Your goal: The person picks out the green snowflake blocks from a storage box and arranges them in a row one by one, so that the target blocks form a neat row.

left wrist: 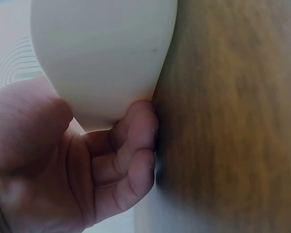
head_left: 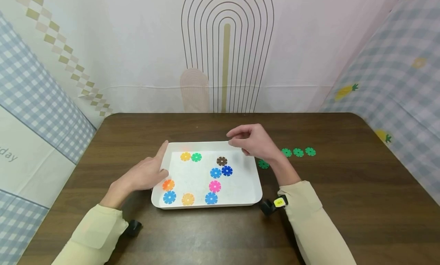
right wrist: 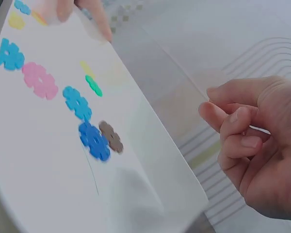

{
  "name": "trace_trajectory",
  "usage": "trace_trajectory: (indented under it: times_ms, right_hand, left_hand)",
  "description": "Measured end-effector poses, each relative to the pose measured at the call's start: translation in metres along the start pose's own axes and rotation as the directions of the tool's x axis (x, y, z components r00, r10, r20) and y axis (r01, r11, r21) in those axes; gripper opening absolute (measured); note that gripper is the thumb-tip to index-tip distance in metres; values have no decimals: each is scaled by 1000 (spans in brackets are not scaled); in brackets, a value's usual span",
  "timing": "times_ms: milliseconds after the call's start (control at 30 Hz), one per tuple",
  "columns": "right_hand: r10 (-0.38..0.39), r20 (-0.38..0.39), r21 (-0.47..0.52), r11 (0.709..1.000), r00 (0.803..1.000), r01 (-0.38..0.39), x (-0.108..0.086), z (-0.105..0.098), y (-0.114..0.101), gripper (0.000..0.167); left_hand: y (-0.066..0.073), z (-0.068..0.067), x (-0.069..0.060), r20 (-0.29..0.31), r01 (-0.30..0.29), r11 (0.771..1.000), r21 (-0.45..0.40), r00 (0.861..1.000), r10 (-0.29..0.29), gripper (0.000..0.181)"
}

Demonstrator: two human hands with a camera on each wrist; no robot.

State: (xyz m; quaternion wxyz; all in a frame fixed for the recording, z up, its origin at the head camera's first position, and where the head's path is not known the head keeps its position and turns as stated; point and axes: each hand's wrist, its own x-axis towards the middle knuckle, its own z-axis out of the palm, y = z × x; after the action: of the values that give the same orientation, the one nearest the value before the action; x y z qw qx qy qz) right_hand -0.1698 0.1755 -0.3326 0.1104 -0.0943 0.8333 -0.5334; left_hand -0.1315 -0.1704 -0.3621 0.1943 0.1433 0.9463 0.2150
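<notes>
A white tray (head_left: 245, 189) lies on the table, bearing several flower-shaped plastic discs. My left hand (head_left: 145, 174) grips its left edge, thumb over the rim and index finger stretched along it. Curled fingers (left wrist: 141, 128) press against the tray's outer side in the left wrist view. Over the back right corner hovers my right hand (head_left: 254, 140), fingers loosely bent, thumb and index tips close, with nothing visible between them. Nearest it on the tray are a brown disc (head_left: 221, 161) and a dark blue disc (head_left: 227, 170). A pink disc (head_left: 214, 186) touches a blue disc (head_left: 211, 198) in front.
Several green discs (head_left: 298, 152) lie on the brown table (head_left: 343, 181) right of the tray, one partly behind the right wrist. A yellow disc (head_left: 185, 156) and a green disc (head_left: 196, 157) sit side by side near the tray's back. Printed cloth (head_left: 144, 47) hangs behind the table.
</notes>
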Motion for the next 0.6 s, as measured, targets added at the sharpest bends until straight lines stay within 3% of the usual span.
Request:
trace_trajectory:
  times_ms: [267,600]
  right_hand:
    - [43,51,-40,998,998,-41,6,16,-10,28]
    - [46,94,-93,995,994,-37,11,29,-15,25]
  left_hand:
    - [1,0,1,-1,-2,1000,-1,1000,2,95]
    - [1,-1,1,14,24,1000,-7,1000,-24,96]
